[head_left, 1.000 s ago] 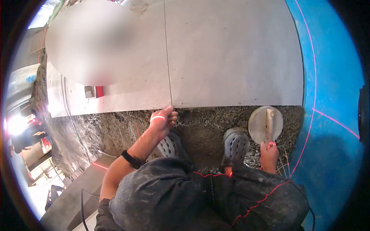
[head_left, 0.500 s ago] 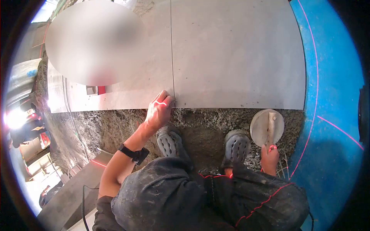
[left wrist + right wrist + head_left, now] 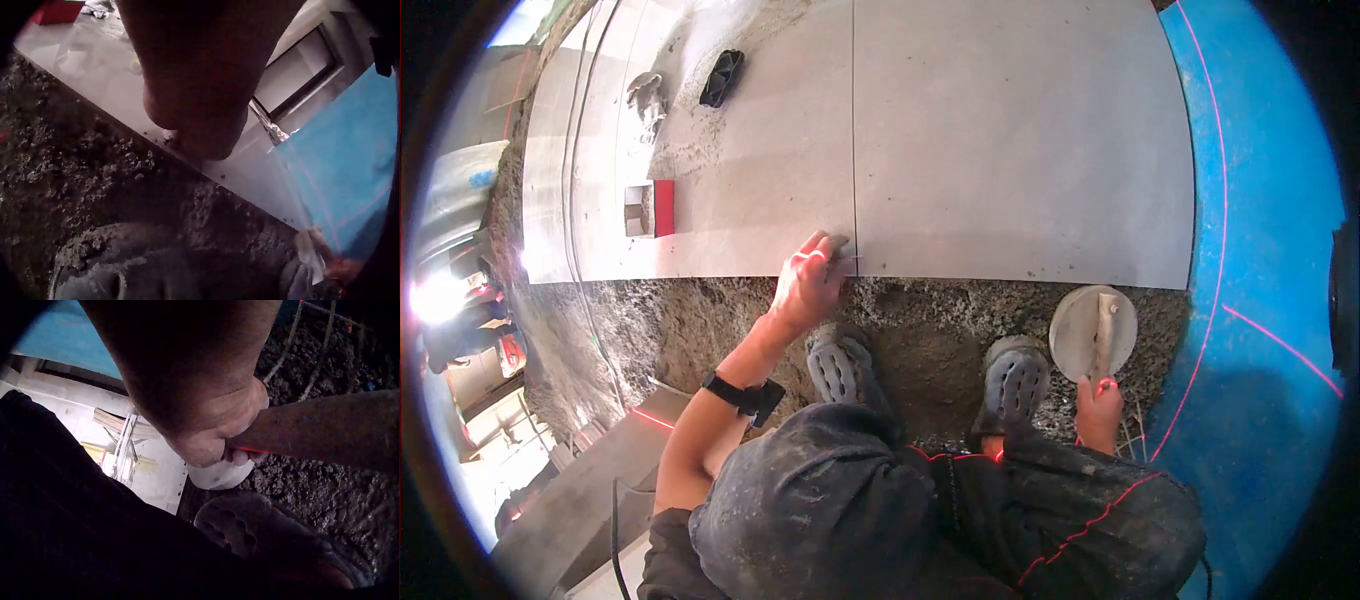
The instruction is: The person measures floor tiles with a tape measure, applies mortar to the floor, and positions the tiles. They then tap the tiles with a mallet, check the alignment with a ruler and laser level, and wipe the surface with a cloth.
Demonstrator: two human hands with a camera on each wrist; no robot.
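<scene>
In the head view my left hand [image 3: 808, 285] is over the front edge of the large pale slabs [image 3: 1020, 200], its bent fingertips beside the dark seam [image 3: 855, 150]. A small grey bit shows at the fingertips; whether they pinch it is unclear. The left wrist view shows this hand [image 3: 200, 122] from behind, fingers mostly hidden. My right hand [image 3: 1098, 412] grips the wooden handle [image 3: 1104, 335] of a tool with a round whitish head [image 3: 1070, 330], held right of the shoes. In the right wrist view the hand [image 3: 212, 428] is wrapped round the handle [image 3: 319, 428].
A red-sided box [image 3: 664, 208] and black tray [image 3: 722, 78] lie on the left slab, with cables [image 3: 572, 140] further left. Rough wet mortar [image 3: 930, 330] borders the slabs' front edge around two grey shoes [image 3: 1012, 385]. A blue surface [image 3: 1270, 250] stands at the right.
My left hand has moved from the slab's front edge up onto the slab beside the seam, its back now turned upward. The right hand keeps its grip, nearly still.
</scene>
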